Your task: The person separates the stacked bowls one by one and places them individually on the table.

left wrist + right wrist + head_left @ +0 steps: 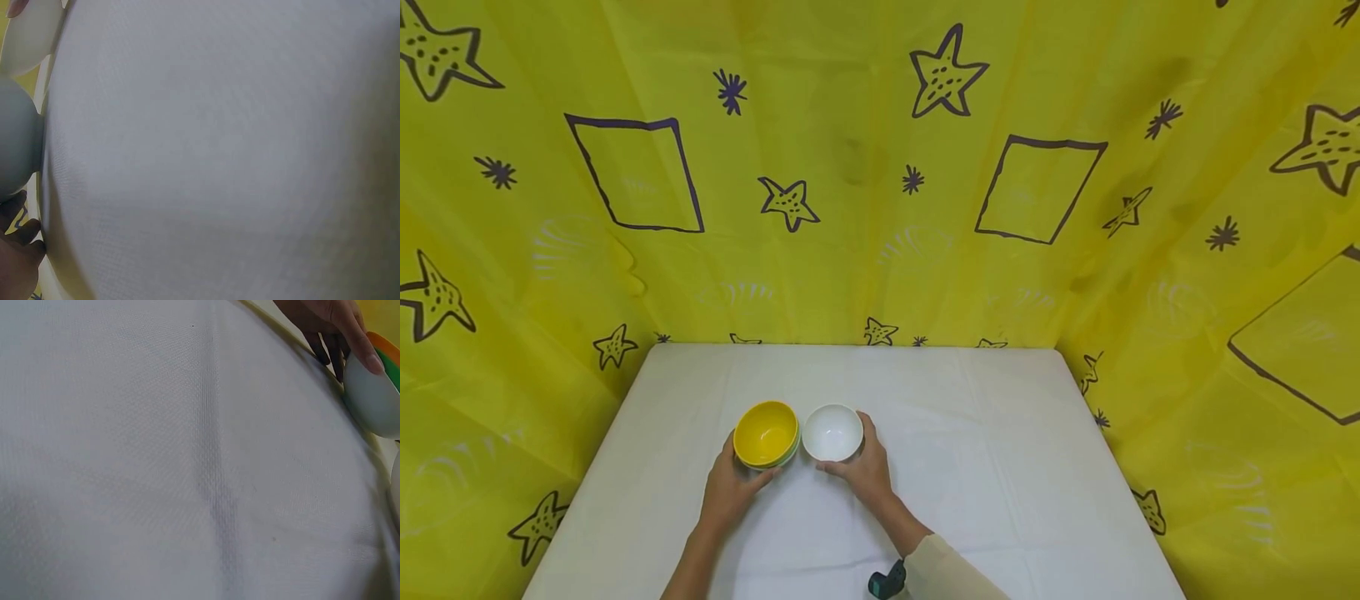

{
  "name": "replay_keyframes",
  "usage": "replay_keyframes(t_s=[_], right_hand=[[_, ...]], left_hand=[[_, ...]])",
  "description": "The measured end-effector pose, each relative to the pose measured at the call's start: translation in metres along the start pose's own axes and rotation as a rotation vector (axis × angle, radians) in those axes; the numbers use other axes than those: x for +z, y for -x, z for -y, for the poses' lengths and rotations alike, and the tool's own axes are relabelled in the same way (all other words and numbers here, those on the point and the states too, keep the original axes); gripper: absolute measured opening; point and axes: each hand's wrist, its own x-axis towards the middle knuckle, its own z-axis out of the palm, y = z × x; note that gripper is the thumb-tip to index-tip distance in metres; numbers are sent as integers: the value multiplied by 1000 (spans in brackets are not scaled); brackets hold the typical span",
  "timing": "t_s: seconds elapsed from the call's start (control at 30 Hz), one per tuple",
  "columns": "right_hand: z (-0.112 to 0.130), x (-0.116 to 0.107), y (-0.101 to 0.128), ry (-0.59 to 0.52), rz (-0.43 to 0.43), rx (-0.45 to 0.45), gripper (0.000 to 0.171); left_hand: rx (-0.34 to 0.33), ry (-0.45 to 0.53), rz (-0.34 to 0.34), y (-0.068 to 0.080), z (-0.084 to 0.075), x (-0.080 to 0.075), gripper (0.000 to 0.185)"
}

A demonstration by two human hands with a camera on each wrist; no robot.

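My left hand [730,487] grips a stack of nested bowls from its near left side, fingers and thumb curved round it. The yellow bowl [766,433] is uppermost. Below it a green bowl [392,370] shows as a band in the right wrist view, inside a pale outer bowl [372,400]. Just to the right, my right hand [867,471] holds a white bowl [832,432] by its right and near sides; its inside shows nothing. Both sets of bowls stand upright, side by side, nearly touching. The left wrist view catches only parts of them at its left edge.
A white cloth covers the table [1000,475]. Yellow curtains [850,275] with starfish drawings stand close along the back and both sides. A small dark device [887,581] sits at my right wrist, by the beige sleeve [947,571].
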Motion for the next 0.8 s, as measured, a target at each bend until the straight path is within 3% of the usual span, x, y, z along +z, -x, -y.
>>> replay_keyframes(t_s=[0.47,0.8], right_hand=[[-1,0,-1,8,61,14,120],[8,-5,-12,115,55,21,125]], left_hand=[[-20,-2,1,0,1,-1,107],[-17,10,5,0,0,-1,108]])
